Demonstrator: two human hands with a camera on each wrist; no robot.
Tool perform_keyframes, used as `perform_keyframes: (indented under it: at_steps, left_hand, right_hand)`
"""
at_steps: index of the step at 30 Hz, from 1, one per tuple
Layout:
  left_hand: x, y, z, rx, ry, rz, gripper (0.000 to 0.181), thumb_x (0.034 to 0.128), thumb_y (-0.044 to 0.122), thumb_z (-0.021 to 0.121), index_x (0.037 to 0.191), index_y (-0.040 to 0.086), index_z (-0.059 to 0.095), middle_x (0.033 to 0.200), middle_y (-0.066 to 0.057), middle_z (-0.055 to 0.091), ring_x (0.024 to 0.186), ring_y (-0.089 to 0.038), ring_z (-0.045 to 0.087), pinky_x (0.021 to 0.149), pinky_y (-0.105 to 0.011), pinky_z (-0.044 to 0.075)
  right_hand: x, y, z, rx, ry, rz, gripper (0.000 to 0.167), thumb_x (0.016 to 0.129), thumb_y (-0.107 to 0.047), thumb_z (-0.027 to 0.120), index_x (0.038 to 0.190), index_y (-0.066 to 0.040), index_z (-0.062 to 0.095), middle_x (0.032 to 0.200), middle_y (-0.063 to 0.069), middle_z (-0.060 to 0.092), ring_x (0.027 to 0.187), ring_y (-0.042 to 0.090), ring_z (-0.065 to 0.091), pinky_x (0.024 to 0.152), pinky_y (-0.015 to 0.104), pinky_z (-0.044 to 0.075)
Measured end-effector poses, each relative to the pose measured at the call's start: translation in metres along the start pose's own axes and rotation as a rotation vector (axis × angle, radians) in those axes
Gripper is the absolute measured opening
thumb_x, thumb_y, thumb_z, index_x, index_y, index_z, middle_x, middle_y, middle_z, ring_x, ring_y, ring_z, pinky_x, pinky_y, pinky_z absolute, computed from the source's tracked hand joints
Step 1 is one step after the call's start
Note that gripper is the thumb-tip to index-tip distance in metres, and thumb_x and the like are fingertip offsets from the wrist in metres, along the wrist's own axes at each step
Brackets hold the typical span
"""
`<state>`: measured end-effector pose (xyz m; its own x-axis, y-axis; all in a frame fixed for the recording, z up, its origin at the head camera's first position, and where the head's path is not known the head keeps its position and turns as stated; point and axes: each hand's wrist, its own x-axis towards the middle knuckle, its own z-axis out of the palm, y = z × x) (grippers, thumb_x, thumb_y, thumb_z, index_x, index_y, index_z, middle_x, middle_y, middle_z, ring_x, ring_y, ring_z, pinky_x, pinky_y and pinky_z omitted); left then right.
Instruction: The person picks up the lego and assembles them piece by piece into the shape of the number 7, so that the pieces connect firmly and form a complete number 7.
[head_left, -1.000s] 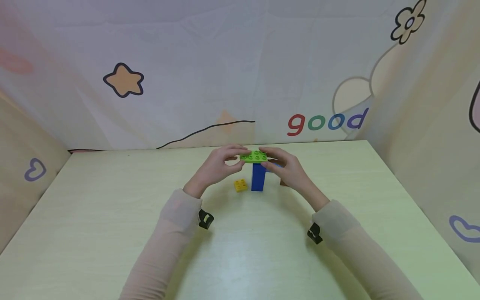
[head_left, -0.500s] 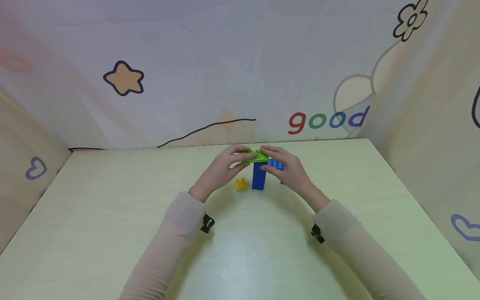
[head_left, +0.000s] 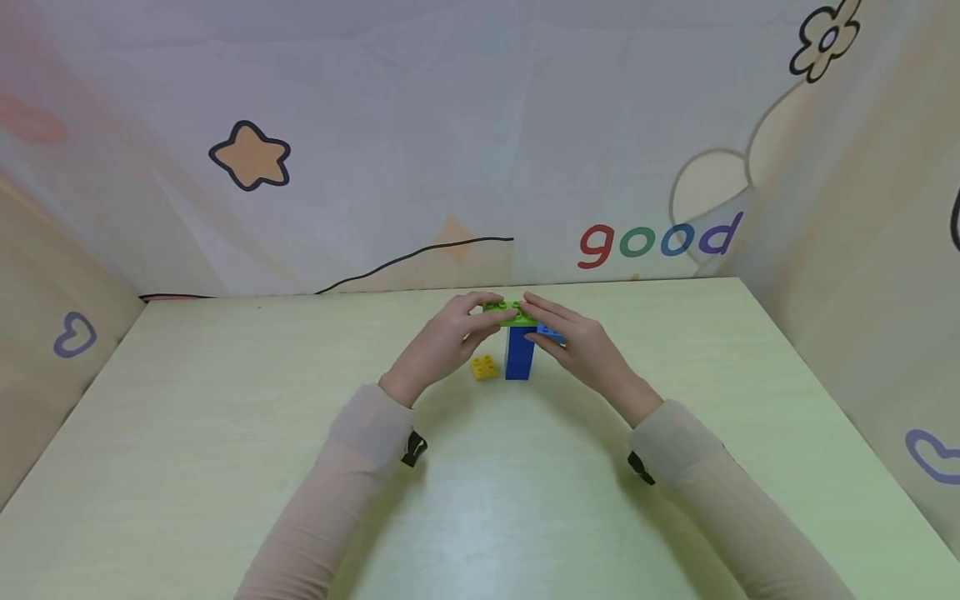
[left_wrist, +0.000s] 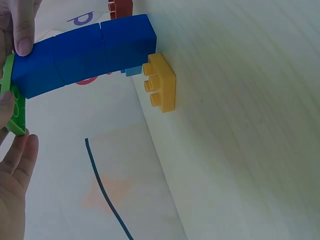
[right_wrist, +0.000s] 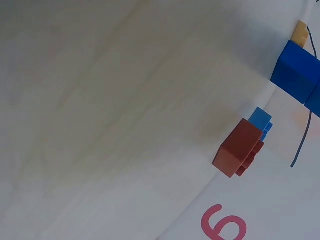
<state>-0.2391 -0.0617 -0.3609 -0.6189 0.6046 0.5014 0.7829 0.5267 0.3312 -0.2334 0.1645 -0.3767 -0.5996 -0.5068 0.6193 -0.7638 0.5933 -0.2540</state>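
Note:
A dark blue column of stacked blocks stands upright on the table, three blocks high in the left wrist view. Across its top lies a flat light green brick, overhanging to the left. The left hand pinches the green brick's left part, fingers above and thumb below. At its right end the right hand rests fingers on the brick, with the thumb against the column near its top. The right wrist view shows part of the column but not the hand.
A flat yellow brick lies just left of the column's base. Behind and right of the column are a light blue brick and a red-brown brick. A patterned cloth hangs along the table's far edge.
The left hand has shifted slightly right along the green brick. The right hand's fingers have straightened and lie over its right end. The green brick has stayed on the column.

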Motion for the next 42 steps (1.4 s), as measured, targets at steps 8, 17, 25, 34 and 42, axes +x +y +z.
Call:
perform_keyframes:
  at_steps: [8,17,25,34,42]
  left_hand:
    - [0.000,0.001,0.000,0.043,-0.010,0.003,0.034,0.0932,0.006,0.058,0.124,0.016,0.065,0.126,-0.012,0.059,0.113,-0.028,0.058,0.095,-0.035,0.053]
    - [0.003,0.004,0.000,0.061,-0.022,-0.009,0.035,0.0929,0.004,0.057,0.125,0.016,0.065,0.126,-0.012,0.059,0.116,-0.029,0.056,0.097,-0.035,0.053]
    - [0.002,0.004,0.001,0.028,-0.019,-0.024,0.033,0.0927,0.005,0.058,0.123,0.016,0.066,0.126,-0.012,0.059,0.114,-0.029,0.056,0.095,-0.035,0.054]
    - [0.001,0.003,0.005,-0.213,-0.002,-0.150,0.035,0.0926,0.010,0.061,0.128,0.009,0.062,0.134,-0.013,0.056,0.124,-0.029,0.053,0.103,-0.041,0.048]
    - [-0.002,0.000,0.009,-0.436,0.082,-0.395,0.039,0.0997,0.017,0.049,0.137,0.008,0.051,0.138,-0.011,0.053,0.123,-0.027,0.054,0.096,-0.041,0.052]
  right_hand:
    - [0.001,-0.001,0.000,-0.009,0.004,-0.010,0.050,0.076,-0.003,0.076,0.124,-0.001,0.062,0.129,0.018,0.062,0.113,0.031,0.063,0.086,0.036,0.055]
    - [-0.001,-0.001,-0.001,-0.007,0.014,0.003,0.049,0.077,-0.003,0.076,0.124,0.001,0.061,0.128,0.018,0.062,0.113,0.032,0.063,0.083,0.035,0.056]
    - [0.005,-0.004,-0.003,0.270,-0.073,0.317,0.049,0.086,-0.004,0.067,0.134,-0.004,0.054,0.133,0.018,0.058,0.120,0.034,0.059,0.094,0.044,0.052]
    - [0.009,-0.003,-0.009,0.452,-0.212,0.643,0.049,0.092,-0.016,0.063,0.138,-0.009,0.048,0.135,0.018,0.057,0.122,0.034,0.057,0.096,0.045,0.052]
    - [0.007,0.001,-0.012,0.498,-0.194,0.720,0.049,0.093,-0.015,0.062,0.140,-0.009,0.047,0.137,0.018,0.055,0.125,0.032,0.055,0.103,0.044,0.048]
